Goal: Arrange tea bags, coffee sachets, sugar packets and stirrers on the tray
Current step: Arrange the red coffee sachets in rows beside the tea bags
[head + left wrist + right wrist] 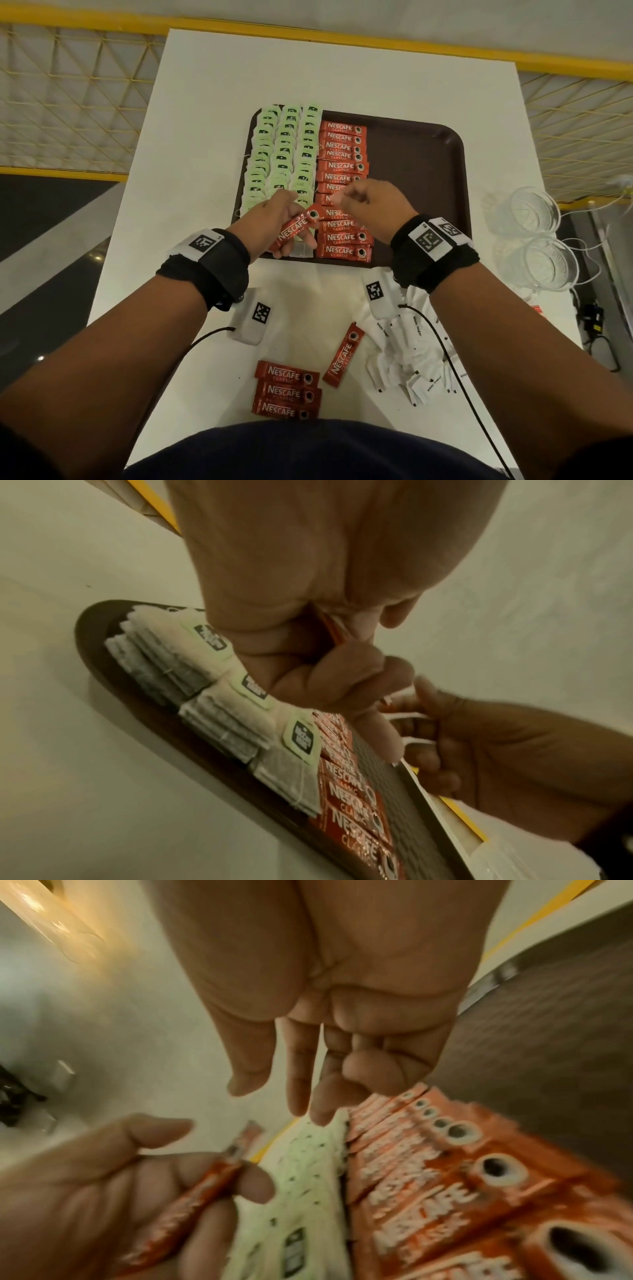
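A brown tray [428, 164] holds three columns of green tea bags [284, 154] and one column of red coffee sachets [342, 178]. My left hand [274, 217] hovers over the tray's near left part and grips one red coffee sachet [293, 230] slantwise. The left wrist view shows the fingers [325, 674] curled round this sachet [334, 630]. My right hand [354, 200] hangs over the sachet column, just right of the held sachet's tip. In the right wrist view it [270, 1099] holds nothing, thumb and two fingers loosely extended. No stirrers are visible.
Several loose coffee sachets [287, 392] and one more [344, 354] lie on the white table near my body. A heap of white sugar packets [411, 359] lies at the near right. Two glass bowls [529, 212] stand right of the tray, whose right half is bare.
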Demonstrator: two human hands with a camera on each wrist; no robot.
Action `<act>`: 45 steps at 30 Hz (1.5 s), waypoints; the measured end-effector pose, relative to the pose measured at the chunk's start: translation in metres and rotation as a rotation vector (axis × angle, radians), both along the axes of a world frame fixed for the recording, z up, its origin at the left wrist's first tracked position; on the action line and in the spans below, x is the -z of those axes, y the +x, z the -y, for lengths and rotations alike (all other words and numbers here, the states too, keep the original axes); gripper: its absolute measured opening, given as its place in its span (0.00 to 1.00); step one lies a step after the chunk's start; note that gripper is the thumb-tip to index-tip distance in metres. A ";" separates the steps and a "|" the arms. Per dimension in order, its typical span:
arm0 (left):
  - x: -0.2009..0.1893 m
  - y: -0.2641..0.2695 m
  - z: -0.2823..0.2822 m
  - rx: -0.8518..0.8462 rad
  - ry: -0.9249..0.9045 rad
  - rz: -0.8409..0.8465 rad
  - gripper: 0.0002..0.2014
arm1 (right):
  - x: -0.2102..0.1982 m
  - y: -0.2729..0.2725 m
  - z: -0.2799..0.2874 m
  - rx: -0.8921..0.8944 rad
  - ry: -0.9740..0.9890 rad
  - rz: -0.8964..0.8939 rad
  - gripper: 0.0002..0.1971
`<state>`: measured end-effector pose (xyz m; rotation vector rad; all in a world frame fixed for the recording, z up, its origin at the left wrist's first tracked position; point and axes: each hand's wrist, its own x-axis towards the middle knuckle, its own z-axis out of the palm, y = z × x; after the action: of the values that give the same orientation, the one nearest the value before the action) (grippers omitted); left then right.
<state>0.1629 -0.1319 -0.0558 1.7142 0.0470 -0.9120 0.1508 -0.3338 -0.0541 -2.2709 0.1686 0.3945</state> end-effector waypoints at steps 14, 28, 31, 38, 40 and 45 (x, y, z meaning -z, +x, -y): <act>0.006 0.011 -0.012 -0.022 0.165 0.287 0.17 | 0.026 0.009 0.038 0.520 0.283 -0.137 0.01; 0.001 -0.005 -0.023 0.003 0.221 0.332 0.17 | 0.037 0.017 0.034 0.438 -0.131 -0.098 0.15; -0.005 -0.019 -0.027 -0.009 0.227 0.363 0.16 | 0.030 -0.001 0.035 0.355 -0.155 -0.070 0.13; -0.005 -0.086 -0.027 0.203 0.352 0.418 0.13 | 0.007 -0.077 0.010 -0.175 -0.180 -0.072 0.06; -0.003 -0.109 -0.025 0.374 0.433 0.457 0.11 | 0.002 -0.099 0.003 -0.361 -0.263 -0.076 0.05; 0.005 -0.158 -0.027 0.714 0.589 0.481 0.21 | 0.016 -0.145 -0.009 -0.670 -0.464 -0.073 0.10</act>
<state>0.0051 -0.1048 -0.0608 2.5367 -0.7209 -1.0174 0.0062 -0.3252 -0.0705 -2.7327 -0.5341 0.8554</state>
